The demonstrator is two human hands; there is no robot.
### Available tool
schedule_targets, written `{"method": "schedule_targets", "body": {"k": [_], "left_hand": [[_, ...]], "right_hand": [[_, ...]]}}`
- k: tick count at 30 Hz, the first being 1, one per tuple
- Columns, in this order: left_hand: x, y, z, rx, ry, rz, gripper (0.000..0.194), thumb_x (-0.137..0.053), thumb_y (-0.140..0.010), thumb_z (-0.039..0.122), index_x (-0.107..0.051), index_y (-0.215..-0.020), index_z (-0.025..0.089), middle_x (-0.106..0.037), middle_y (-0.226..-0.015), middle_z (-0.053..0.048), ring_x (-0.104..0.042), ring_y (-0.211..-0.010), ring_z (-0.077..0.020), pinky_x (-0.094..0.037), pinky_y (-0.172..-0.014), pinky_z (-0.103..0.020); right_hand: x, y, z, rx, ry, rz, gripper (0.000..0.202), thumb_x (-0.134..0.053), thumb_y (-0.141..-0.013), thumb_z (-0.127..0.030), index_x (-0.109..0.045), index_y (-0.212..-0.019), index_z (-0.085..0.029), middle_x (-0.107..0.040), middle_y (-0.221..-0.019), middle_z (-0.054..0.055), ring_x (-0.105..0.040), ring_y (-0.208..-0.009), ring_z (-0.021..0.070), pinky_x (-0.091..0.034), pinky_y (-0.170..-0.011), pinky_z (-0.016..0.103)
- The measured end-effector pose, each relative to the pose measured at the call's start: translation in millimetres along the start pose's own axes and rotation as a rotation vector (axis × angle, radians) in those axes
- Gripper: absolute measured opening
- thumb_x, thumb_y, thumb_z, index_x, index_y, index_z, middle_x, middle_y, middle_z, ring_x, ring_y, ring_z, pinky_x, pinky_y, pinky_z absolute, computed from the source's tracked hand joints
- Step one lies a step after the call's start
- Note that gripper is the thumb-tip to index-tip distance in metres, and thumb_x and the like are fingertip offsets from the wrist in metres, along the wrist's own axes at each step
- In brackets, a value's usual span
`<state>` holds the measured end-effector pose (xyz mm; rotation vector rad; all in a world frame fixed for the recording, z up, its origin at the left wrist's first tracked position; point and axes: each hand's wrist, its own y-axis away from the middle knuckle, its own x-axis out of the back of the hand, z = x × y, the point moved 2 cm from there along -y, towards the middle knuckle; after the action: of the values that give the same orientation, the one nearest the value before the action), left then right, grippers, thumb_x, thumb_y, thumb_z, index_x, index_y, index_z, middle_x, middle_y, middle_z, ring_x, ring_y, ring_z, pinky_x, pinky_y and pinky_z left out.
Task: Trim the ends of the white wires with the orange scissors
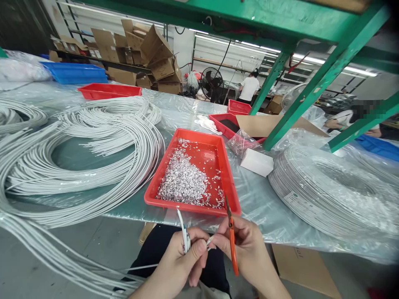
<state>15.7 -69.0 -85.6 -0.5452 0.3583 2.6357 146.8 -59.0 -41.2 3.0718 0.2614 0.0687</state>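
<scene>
Below the near edge of a red tray [234, 198] of small silvery pieces, both hands meet fingertip to fingertip. My left hand [183, 255] is closed round several white cable ends [183, 232], which stick up between its fingers. My right hand [246, 245] holds orange-handled scissors or cutters [232, 245], blades pointing up toward the tray, while its thumb and forefinger pinch the tip of a white cable at the left thumb. The fine detail at that tip is too small to make out.
Coiled white cables [137, 166] cover the left of the table. A plastic-wrapped cable roll [311, 195] and a white box [257, 162] lie right. Green metal posts [299, 110] rise behind. Two people are in the background.
</scene>
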Motion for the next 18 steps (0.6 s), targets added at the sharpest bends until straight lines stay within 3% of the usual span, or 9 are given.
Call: {"method": "schedule_targets", "body": {"k": [5,10,14,18], "left_hand": [[1.7,-0.3,4.5,-0.027,-0.068,0.041,0.039,-0.055,-0.073,0.054,-0.053,-0.068,0.015,-0.047,-0.048,0.006,-0.03,-0.029,-0.0016,-0.02,-0.031,-0.015],[7.1,-0.1,11.3,-0.281,-0.336,0.368,0.02,-0.062,-0.073,0.031,-0.058,-0.062,0.015,-0.05,-0.051,0.004,-0.043,-0.046,-0.008,-0.036,-0.046,-0.018],[9.1,0.1,14.4,-0.328,-0.417,0.39,0.016,-0.06,-0.074,0.026,-0.057,-0.062,0.016,-0.054,-0.053,0.003,-0.045,-0.048,-0.0092,-0.039,-0.049,-0.019],[13.2,-0.2,11.0,-0.468,-0.54,0.482,0.013,-0.062,-0.072,0.022,-0.059,-0.061,0.016,-0.052,-0.052,0.004,-0.046,-0.048,-0.0094,-0.037,-0.048,-0.019]], "right_hand": [[-4.4,-3.5,-0.8,0.034,-0.067,0.056,0.03,-0.078,-0.059,-0.026,-0.05,-0.055,-0.016,-0.035,-0.044,-0.009,-0.026,-0.041,0.0064,-0.023,-0.039,0.018],[-14.2,-4.0,9.4,0.12,-0.172,0.115,0.03,-0.076,-0.061,-0.025,-0.049,-0.053,-0.017,-0.031,-0.044,-0.01,-0.021,-0.041,0.0053,-0.018,-0.038,0.018],[-18.0,-6.8,11.1,0.135,-0.19,0.108,0.027,-0.075,-0.064,-0.024,-0.05,-0.055,-0.017,-0.034,-0.044,-0.01,-0.023,-0.04,0.0053,-0.017,-0.038,0.018],[-20.6,-7.4,8.4,0.075,-0.205,0.047,0.031,-0.077,-0.06,-0.024,-0.048,-0.053,-0.017,-0.032,-0.043,-0.01,-0.022,-0.041,0.0054,-0.017,-0.04,0.019]]}}
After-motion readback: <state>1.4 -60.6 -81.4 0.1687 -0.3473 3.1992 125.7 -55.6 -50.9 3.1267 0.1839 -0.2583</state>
